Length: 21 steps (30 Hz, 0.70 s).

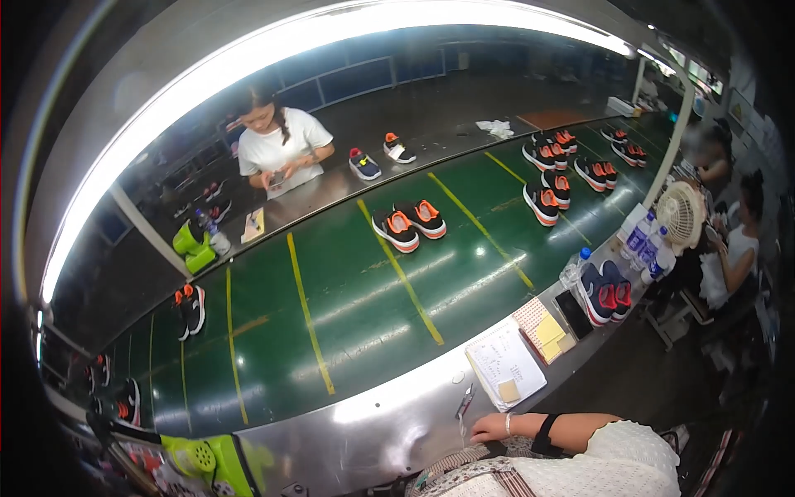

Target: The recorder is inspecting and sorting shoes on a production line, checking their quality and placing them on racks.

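Observation:
My right hand (490,428) rests at the near edge of the metal bench (348,431), its forearm coming in from the lower right. The fingers bend downward and their tips are hidden, so whether they hold anything does not show. Close by on the bench lies a small pair of thread snips (465,401). Just beyond the hand is an open notebook (505,364) with handwriting and a small tan square on it. My left hand is out of view.
A green conveyor belt (356,290) with yellow lines carries several black-and-orange sneakers (396,230). Navy shoes (598,294), a phone (571,313), bottles (638,238) and a fan (681,214) stand at right. Across the belt, a person (286,145) handles something small.

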Each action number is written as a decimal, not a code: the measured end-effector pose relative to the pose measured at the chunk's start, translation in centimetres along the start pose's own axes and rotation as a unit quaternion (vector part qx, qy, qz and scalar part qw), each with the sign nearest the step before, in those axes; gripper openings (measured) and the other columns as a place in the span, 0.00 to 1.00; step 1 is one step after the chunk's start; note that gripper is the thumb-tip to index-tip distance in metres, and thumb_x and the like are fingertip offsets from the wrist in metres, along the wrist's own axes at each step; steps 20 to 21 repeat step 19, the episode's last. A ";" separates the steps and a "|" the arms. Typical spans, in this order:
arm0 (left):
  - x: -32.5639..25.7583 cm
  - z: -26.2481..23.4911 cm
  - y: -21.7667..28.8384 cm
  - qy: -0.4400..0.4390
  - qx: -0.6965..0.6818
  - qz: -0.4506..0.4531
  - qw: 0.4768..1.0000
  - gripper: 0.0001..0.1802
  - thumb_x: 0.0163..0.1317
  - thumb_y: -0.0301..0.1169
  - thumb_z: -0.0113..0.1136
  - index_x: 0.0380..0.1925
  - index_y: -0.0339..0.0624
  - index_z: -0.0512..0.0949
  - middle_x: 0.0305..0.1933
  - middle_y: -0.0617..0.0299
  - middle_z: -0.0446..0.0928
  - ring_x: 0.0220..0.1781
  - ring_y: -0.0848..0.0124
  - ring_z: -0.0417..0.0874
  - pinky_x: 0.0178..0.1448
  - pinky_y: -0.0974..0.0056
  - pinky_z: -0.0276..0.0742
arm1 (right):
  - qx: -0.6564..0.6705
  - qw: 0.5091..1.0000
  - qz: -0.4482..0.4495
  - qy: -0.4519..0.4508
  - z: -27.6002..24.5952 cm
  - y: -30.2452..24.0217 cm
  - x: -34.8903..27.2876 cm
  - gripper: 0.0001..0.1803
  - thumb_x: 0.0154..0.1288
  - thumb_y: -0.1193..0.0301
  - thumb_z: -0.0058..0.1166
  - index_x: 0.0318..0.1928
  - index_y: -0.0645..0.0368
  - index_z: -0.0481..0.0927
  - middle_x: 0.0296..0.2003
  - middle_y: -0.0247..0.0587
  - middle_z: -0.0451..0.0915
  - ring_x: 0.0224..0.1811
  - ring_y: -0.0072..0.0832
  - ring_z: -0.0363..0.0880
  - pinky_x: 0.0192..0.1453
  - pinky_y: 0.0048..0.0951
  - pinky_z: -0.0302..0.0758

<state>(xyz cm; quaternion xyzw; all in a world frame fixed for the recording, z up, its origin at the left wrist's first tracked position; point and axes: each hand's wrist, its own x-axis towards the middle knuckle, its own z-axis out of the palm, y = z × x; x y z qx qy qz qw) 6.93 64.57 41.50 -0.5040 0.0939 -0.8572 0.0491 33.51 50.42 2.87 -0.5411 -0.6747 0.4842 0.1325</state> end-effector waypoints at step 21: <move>-37.5 -19.8 -2.0 -0.768 0.228 -0.358 0.480 0.26 0.56 0.41 0.49 0.51 0.36 0.66 0.55 0.47 0.65 0.59 0.52 0.62 0.61 0.48 0.53 | 0.447 0.684 0.558 0.145 39.9 0.2 -13.1 0.25 0.59 0.47 0.41 0.36 0.54 0.81 0.37 0.40 0.79 0.39 0.28 0.75 0.45 0.31 0.68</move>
